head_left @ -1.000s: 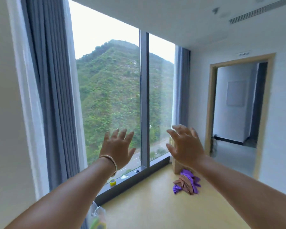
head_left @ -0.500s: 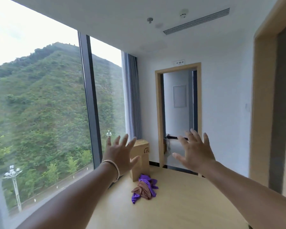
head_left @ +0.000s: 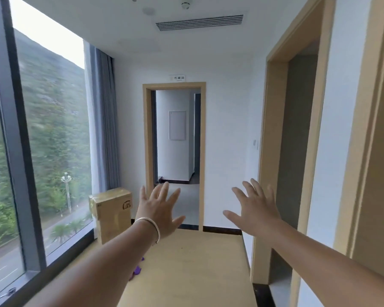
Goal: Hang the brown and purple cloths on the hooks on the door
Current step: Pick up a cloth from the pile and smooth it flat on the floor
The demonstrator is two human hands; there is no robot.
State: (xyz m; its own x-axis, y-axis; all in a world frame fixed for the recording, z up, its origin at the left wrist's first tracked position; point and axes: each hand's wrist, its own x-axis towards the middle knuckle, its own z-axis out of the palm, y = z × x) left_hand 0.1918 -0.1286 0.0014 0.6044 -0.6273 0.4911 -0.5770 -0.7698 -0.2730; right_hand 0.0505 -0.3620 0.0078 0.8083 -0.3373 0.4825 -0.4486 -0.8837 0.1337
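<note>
In mid-air over the floor (head_left: pixel 186 273), both hands are reaching forward with nothing in them.

Left hand (head_left: pixel 159 214): fingers (head_left: pixel 162 191) are spreading straight and released, palm facing away, thumb pointing right. A silver bangle (head_left: pixel 152 227) is circling the wrist. The forearm is running down to the lower left edge.

Right hand (head_left: pixel 256 212): fingers (head_left: pixel 252 188) are likewise fanning out, released and grasping nothing, thumb pointing left. The bare forearm is running down to the lower right edge.

Purple cloth (head_left: pixel 138 270): lying on the floor beneath the left forearm, near the window (head_left: pixel 53 140). Only a few small bright purple scraps are peeking out beside the arm; the rest is being hidden by it. Shape and folds cannot be told.

Brown cloth: not showing; whether it is lying under the arm cannot be told.

Box (head_left: pixel 111 212): a tan carton with a round printed mark is standing upright on the floor against the window, just left of the left hand.

Curtain (head_left: pixel 103 120): grey-blue, hanging in the corner behind the box.

Far doorway (head_left: pixel 174 138): a light wood frame is opening onto a white corridor, with a small sign above it.

Near doorway (head_left: pixel 295 151): a second wood frame is standing on the right wall, beside the right hand. A wooden panel (head_left: pixel 381 151) is filling the right edge.

Vent (head_left: pixel 198 22): a slatted grille is sitting in the ceiling.
</note>
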